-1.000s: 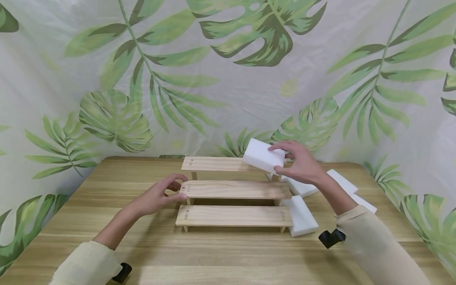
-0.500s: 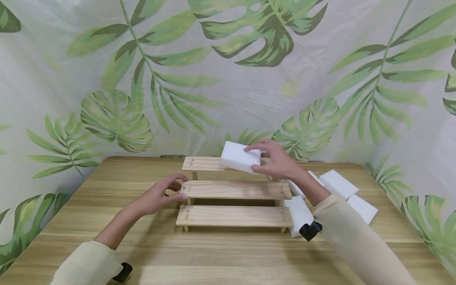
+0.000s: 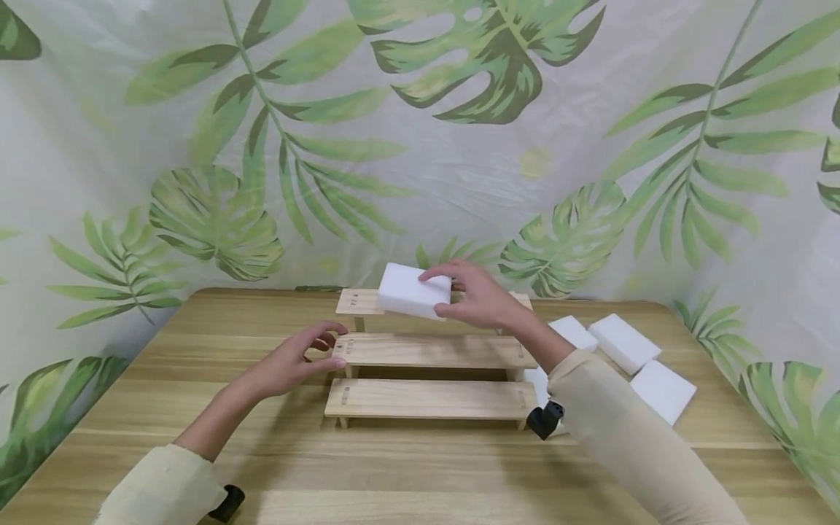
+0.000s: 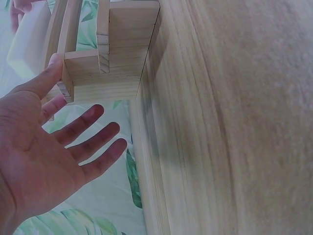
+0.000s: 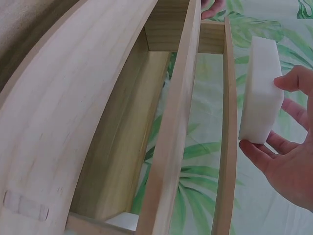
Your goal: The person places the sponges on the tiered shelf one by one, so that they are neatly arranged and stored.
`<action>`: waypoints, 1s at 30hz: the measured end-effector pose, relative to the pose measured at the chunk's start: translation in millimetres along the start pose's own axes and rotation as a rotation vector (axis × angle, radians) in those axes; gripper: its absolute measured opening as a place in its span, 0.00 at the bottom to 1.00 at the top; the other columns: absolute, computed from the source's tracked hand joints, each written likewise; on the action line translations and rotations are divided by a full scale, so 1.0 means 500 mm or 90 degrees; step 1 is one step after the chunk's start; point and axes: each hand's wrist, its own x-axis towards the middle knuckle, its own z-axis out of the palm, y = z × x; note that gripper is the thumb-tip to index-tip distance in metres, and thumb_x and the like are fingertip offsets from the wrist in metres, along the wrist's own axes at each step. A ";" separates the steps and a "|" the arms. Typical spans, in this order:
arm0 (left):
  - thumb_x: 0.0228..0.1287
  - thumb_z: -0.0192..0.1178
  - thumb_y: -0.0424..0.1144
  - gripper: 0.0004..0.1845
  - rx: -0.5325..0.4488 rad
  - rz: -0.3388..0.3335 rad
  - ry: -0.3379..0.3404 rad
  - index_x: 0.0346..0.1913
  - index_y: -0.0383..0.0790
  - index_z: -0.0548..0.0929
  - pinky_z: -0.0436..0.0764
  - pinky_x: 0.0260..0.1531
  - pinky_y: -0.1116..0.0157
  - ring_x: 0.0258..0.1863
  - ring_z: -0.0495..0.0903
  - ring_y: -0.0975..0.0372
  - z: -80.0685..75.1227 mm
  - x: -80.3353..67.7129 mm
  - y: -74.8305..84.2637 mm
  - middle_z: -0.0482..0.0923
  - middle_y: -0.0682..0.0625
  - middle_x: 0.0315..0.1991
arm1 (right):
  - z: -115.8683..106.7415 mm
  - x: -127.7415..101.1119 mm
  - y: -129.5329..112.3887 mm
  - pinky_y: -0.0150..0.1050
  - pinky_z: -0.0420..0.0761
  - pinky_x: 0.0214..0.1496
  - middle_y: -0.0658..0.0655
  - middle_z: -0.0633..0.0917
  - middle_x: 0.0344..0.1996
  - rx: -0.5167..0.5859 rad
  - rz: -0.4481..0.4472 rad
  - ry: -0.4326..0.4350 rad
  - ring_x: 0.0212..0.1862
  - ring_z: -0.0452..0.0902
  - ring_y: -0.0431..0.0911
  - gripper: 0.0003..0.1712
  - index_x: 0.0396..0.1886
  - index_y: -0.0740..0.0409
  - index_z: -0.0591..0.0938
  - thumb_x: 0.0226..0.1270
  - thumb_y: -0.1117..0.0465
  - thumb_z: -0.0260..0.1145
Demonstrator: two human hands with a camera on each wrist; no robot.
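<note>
Your right hand (image 3: 479,295) has its fingers clamped on a white block (image 3: 405,293), just above the top shelf (image 3: 357,301); your left hand (image 3: 292,362) pinches the middle shelf (image 3: 433,350) by its end (probably steadying it). Placing seems underway; next likely calls for gentle lowering.

L hand (image 3: 291,363) pinching low, R hand (image 3: 481,299) higher & pinching too.

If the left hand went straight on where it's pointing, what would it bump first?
Most likely the middle wooden step, at its left end. The left hand is right there and seems to touch it, though depth is hard to judge.
</note>
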 end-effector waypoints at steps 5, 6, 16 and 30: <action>0.73 0.67 0.39 0.26 0.002 0.003 0.008 0.67 0.34 0.72 0.82 0.46 0.48 0.58 0.77 0.40 0.000 0.002 -0.003 0.76 0.35 0.59 | 0.008 0.017 0.000 0.53 0.77 0.65 0.68 0.78 0.60 -0.017 -0.023 -0.016 0.62 0.73 0.58 0.22 0.56 0.62 0.84 0.61 0.66 0.67; 0.73 0.67 0.39 0.26 0.003 0.003 0.010 0.67 0.34 0.72 0.82 0.46 0.48 0.58 0.77 0.40 0.000 0.002 -0.004 0.76 0.35 0.59 | 0.009 0.020 0.001 0.53 0.76 0.66 0.67 0.78 0.60 -0.024 -0.026 -0.019 0.63 0.73 0.58 0.21 0.56 0.61 0.84 0.62 0.66 0.67; 0.74 0.66 0.41 0.26 0.006 -0.002 -0.002 0.67 0.35 0.72 0.81 0.48 0.45 0.59 0.76 0.39 0.000 0.003 -0.009 0.75 0.34 0.60 | 0.018 0.046 0.004 0.55 0.75 0.64 0.64 0.79 0.63 -0.072 -0.031 -0.048 0.65 0.72 0.57 0.22 0.59 0.58 0.85 0.64 0.63 0.64; 0.74 0.65 0.42 0.25 0.008 0.006 -0.006 0.67 0.36 0.72 0.81 0.47 0.48 0.58 0.76 0.41 -0.003 0.001 -0.012 0.75 0.36 0.58 | 0.029 0.068 0.000 0.42 0.72 0.47 0.62 0.79 0.60 -0.086 -0.004 -0.065 0.44 0.71 0.52 0.23 0.61 0.56 0.85 0.65 0.62 0.65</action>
